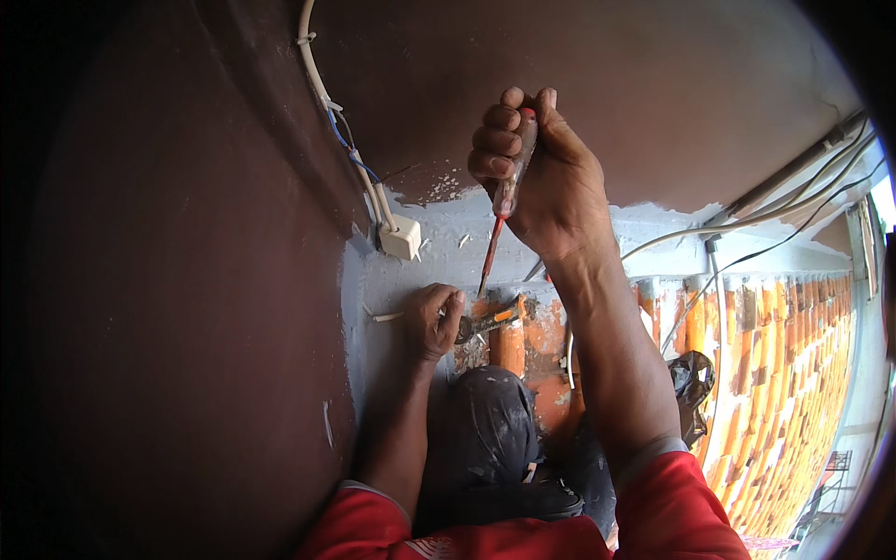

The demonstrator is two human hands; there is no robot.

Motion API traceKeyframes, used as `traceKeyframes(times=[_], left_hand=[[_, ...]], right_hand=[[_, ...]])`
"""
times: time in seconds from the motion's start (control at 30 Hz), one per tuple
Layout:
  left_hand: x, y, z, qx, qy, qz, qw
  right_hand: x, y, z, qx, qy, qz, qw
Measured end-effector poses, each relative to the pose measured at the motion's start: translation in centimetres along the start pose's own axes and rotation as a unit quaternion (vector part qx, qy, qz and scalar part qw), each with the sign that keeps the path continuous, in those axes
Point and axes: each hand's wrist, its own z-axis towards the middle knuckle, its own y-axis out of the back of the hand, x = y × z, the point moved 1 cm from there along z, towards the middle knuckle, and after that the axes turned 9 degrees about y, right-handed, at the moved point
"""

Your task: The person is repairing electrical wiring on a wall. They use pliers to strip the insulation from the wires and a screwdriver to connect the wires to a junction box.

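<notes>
Dark brown wall [187,233] above sunlit orange roof tiles [784,373]

The junction box [400,237] sat on the wall. The cable [317,84] ran up from it. The right hand [546,182] with the screwdriver [504,201] was right of the box; the left hand [434,320] lay below it, the pliers [490,324] just right of that hand.
</notes>
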Motion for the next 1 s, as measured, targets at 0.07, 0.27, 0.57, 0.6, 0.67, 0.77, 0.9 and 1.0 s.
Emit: traceKeyframes(times=[0.07,0.27,0.57,0.6,0.67,0.77,0.9,1.0], left_hand=[[-1.2,0.2,-0.3,0.037,0.125,-0.224,0.966],[-18.3,1.9,1.3,0.157,0.138,-0.491,0.846],[-22.5,2.6,0.4,0.13,0.115,-0.371,0.912],[-22.9,2.7,0.4,0.133,0.115,-0.374,0.911],[-23.5,3.0,0.1,0.137,0.114,-0.379,0.908],[-23.9,2.7,-0.2,0.119,0.07,-0.344,0.929],[-24.2,2.2,-0.6,0.089,0.066,-0.294,0.95],[-24.4,1.9,-0.7,0.065,0.053,-0.283,0.955]], right_hand=[[-0.3,0.0,-0.9,-0.022,0.01,-0.025,0.999],[1.9,0.5,-3.2,0.002,0.042,-0.087,0.995],[3.6,-1.3,-5.3,0.045,-0.022,-0.043,0.998],[3.7,-1.6,-5.4,0.035,-0.011,-0.056,0.998],[3.8,-2.4,-5.7,0.017,0.011,-0.082,0.996],[4.1,-2.9,-5.6,-0.008,0.057,-0.092,0.994],[3.9,-3.3,-6.0,-0.058,0.083,-0.147,0.984],[3.3,-3.5,-6.0,-0.085,0.105,-0.169,0.976]])
